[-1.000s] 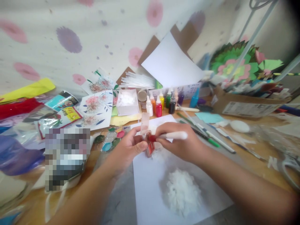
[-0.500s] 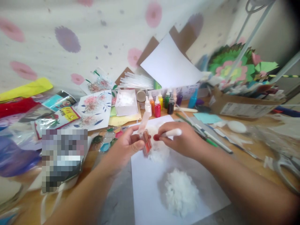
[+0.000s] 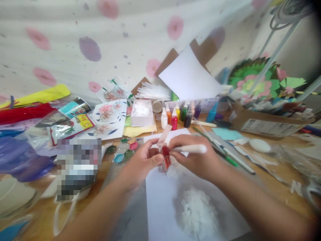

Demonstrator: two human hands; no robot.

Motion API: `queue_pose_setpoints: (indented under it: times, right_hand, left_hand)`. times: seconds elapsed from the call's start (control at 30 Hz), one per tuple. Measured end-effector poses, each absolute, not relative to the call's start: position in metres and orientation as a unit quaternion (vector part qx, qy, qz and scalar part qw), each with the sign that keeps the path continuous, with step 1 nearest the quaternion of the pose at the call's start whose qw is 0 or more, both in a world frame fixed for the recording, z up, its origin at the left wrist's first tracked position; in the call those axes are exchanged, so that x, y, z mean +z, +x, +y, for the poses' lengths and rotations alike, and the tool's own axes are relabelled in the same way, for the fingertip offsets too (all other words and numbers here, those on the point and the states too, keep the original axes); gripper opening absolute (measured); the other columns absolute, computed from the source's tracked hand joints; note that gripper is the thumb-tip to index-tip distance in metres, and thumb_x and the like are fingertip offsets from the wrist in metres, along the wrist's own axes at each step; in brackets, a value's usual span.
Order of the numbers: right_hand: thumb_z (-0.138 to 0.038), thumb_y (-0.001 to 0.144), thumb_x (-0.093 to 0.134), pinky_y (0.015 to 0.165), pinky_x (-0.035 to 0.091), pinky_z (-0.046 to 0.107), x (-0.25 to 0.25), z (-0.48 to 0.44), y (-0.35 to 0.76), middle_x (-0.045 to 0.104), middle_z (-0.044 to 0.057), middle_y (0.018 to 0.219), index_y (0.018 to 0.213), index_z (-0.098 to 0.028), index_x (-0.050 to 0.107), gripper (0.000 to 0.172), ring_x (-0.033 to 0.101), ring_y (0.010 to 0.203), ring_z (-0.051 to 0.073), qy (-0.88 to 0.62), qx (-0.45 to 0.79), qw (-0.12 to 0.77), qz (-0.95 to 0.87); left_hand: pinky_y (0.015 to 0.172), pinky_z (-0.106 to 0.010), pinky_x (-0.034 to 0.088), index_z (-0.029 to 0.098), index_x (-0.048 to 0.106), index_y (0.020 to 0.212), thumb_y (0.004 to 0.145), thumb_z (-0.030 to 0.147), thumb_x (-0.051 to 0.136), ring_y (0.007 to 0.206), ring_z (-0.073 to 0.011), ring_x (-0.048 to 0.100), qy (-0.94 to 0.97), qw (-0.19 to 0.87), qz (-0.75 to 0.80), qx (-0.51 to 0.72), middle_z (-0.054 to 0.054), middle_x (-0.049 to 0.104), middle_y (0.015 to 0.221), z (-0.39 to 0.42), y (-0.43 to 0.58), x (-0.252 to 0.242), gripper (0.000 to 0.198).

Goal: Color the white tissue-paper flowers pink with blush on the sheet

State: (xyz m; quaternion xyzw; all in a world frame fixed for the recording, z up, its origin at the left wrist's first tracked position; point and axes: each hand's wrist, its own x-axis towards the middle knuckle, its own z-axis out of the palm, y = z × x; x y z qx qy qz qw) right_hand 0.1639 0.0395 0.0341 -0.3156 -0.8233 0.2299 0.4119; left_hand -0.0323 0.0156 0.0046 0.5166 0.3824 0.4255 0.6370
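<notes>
Between the fingers and thumb of my left hand (image 3: 147,159) is a small palette of red and orange colour (image 3: 166,161), its clear lid (image 3: 165,134) tipped up. My right hand (image 3: 194,159) pinches a makeup brush (image 3: 192,148) with a thick white handle. The red brush tip meets the upper part of the palette. Below both hands, a fluffy white ball (image 3: 199,214) rests on a white paper sheet (image 3: 159,204). More white fluff (image 3: 175,170) lies behind it, partly hidden by the hands.
Small paint bottles (image 3: 174,120) stand behind the hands beside a white box (image 3: 142,115). A round paint palette (image 3: 122,147) lies left of the paper. Brushes and pens (image 3: 235,155) lie to the right, near scissors (image 3: 313,194). Plastic bags (image 3: 71,129) crowd the left side.
The brush has moved from beside the palette onto its colour. The whole view has shifted, so the scene sits farther right and slightly lower.
</notes>
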Motion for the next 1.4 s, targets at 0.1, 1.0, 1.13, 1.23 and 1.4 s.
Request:
queue_pose_setpoints:
  times: [0.1, 1.0, 1.13, 1.23, 1.4]
  right_hand:
    - [-0.004, 0.075, 0.06, 0.063, 0.046, 0.025, 0.036, 0.038, 0.162, 0.071, 0.001, 0.076, 0.077, -0.019, 0.067, 0.016, 0.063, 0.07, 0.014, -0.321, 0.229, 0.39, -0.832]
    - [-0.011, 0.079, 0.06, 0.064, 0.047, 0.024, 0.031, 0.036, 0.166, 0.07, 0.0, 0.078, 0.079, -0.02, 0.065, 0.011, 0.063, 0.072, 0.014, -0.335, 0.188, 0.383, -0.84]
    - [-0.01, 0.081, 0.057, 0.065, 0.047, 0.027, 0.026, 0.034, 0.166, 0.07, 0.001, 0.079, 0.079, -0.022, 0.065, 0.015, 0.063, 0.073, 0.015, -0.325, 0.168, 0.347, -0.863]
    - [-0.015, 0.082, 0.058, 0.064, 0.049, 0.028, 0.023, 0.035, 0.167, 0.07, 0.002, 0.082, 0.084, -0.023, 0.064, 0.011, 0.064, 0.074, 0.017, -0.339, 0.169, 0.379, -0.845]
    - [-0.018, 0.083, 0.058, 0.061, 0.049, 0.029, 0.018, 0.035, 0.168, 0.07, 0.002, 0.082, 0.083, -0.025, 0.063, 0.008, 0.065, 0.074, 0.018, -0.345, 0.166, 0.364, -0.849]
  left_hand:
    - [0.069, -0.03, 0.044, 0.019, 0.048, 0.125, 0.076, 0.046, 0.071, 0.074, -0.0169, 0.06, 0.515, 0.645, 0.374, 0.423, -0.006, 0.066, 0.088, 0.016, -0.031, 0.004, 0.061]
    - [0.073, -0.032, 0.044, 0.015, 0.057, 0.093, 0.068, 0.05, 0.076, 0.075, -0.0164, 0.059, 0.439, 0.676, 0.406, 0.431, -0.005, 0.063, 0.087, 0.011, -0.022, 0.005, 0.047]
    - [0.073, -0.032, 0.044, 0.015, 0.056, 0.095, 0.06, 0.051, 0.081, 0.074, -0.0165, 0.06, 0.427, 0.66, 0.432, 0.442, -0.005, 0.063, 0.087, 0.011, -0.021, 0.005, 0.056]
    - [0.071, -0.031, 0.043, 0.014, 0.055, 0.097, 0.062, 0.053, 0.079, 0.072, -0.0162, 0.06, 0.448, 0.65, 0.433, 0.435, -0.007, 0.065, 0.088, 0.011, -0.021, 0.003, 0.058]
    - [0.072, -0.032, 0.043, 0.014, 0.055, 0.103, 0.066, 0.052, 0.076, 0.074, -0.017, 0.061, 0.465, 0.632, 0.44, 0.435, -0.009, 0.066, 0.092, 0.01, -0.023, -0.001, 0.058]
